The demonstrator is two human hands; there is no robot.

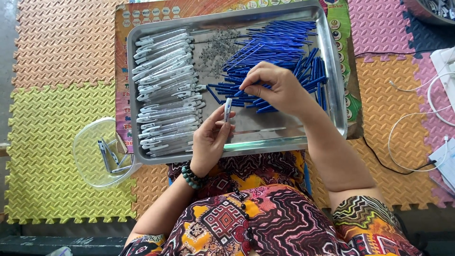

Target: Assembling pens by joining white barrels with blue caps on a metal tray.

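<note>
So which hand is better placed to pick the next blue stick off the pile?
The right hand, probably. Its fingertips are already pinching at the blue sticks in the metal tray, while the left hand is occupied holding a grey piece upright.

The person is wearing a loose garment (265,218) printed in wavy bands of maroon, black, white and pink, with yellow-orange patches running through it. A square motif with a red and white geometric centre is showing on the lap, and zigzag stripes in green, orange and black are covering the knee at the right. Short sleeves in the same print are ending above the elbows, leaving both forearms bare. A bracelet (191,175) of round dark green and black beads is circling the left wrist. A string of small dark beads (243,215) is hanging down the front of the garment.
</note>
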